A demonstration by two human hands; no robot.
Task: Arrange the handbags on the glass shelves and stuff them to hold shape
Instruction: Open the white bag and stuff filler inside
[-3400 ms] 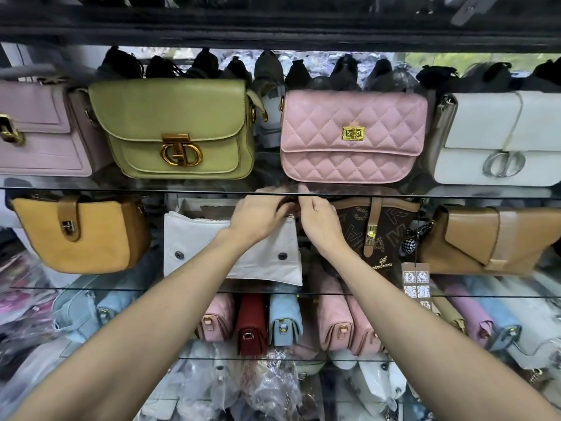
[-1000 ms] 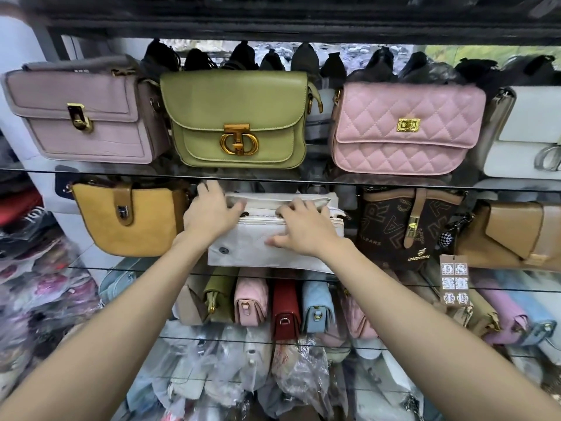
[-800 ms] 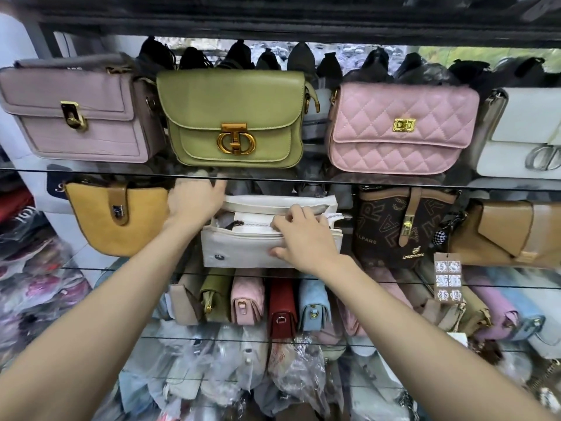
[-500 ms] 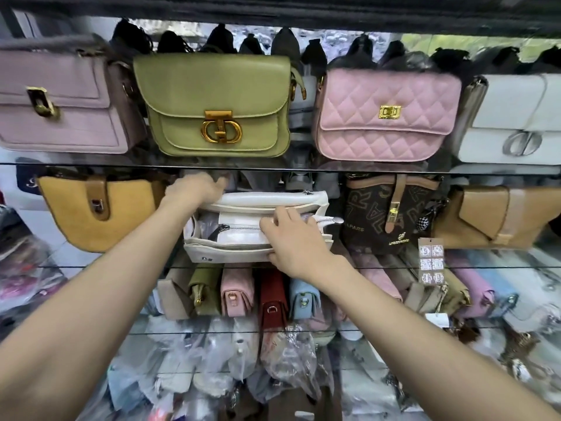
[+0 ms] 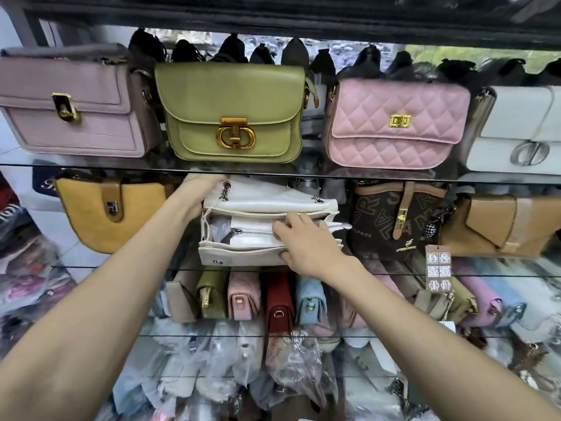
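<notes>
Here, right hand (image 5: pixel 306 243) pinching the white handbag's (image 5: pixel 243 252) front edge, left hand (image 5: pixel 197 185) behind it, grip hidden.

We see the open white leather handbag (image 5: pixel 267 226) hemmed in on its glass shelf (image 5: pixel 121 268): the mustard suede bag with a brown strap (image 5: pixel 100 214) stands near its left side and the dark brown lettered bag (image 5: pixel 379 220) near its right. Close above, the upper glass shelf (image 5: pixel 394 177) leaves only a narrow slot, where our left hand (image 5: pixel 200 185) reaches over the bag's back left corner. Our right hand (image 5: pixel 306 241) covers the bag's front right part, so the freest way in is the open mouth on its left half.
</notes>
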